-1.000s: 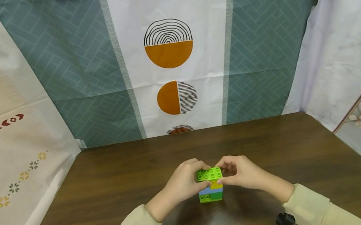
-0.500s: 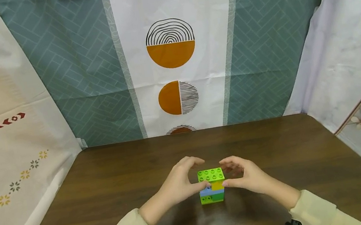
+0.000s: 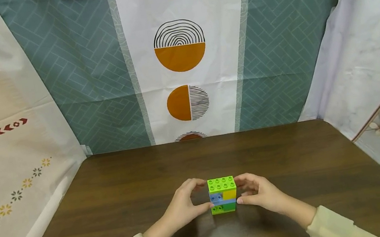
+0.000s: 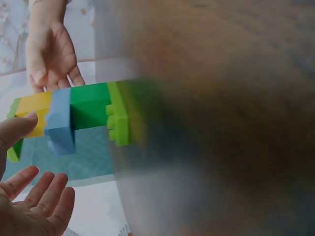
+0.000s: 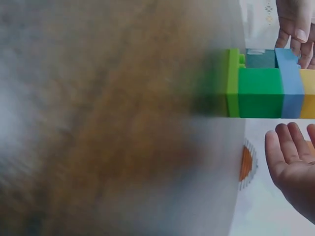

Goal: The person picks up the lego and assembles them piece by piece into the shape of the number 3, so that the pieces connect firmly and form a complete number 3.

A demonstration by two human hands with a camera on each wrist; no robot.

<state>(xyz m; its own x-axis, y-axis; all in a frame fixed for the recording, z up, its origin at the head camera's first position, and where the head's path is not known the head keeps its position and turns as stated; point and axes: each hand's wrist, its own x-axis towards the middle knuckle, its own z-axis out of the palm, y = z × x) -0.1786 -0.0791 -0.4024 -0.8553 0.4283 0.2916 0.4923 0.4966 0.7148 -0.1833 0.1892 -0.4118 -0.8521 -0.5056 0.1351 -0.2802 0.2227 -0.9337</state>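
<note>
A small stack of toy building bricks stands upright on the table. It has a studded lime plate (image 3: 221, 184) on top, a yellow brick (image 3: 229, 194), a blue plate (image 3: 216, 199), a dark green brick (image 5: 261, 93) and a lime base plate (image 4: 118, 114). My left hand (image 3: 182, 204) is at the stack's left side, thumb in front and fingers behind. On the right side, my right hand (image 3: 263, 195) curves loosely in the same way. Both wrist views show spread fingers with gaps to the bricks. Whether the left thumb touches the stack I cannot tell.
The dark brown wooden table (image 3: 129, 179) spreads out on all sides of the stack. Behind its far edge hangs a green and white patterned curtain (image 3: 95, 67). Pale cloths hang to the left (image 3: 18, 171) and right (image 3: 359, 50).
One second ago both hands held the top lime plate with fingers and thumbs. Then they let go and moved apart, and now they are lower, at the sides. The stack stays in place.
</note>
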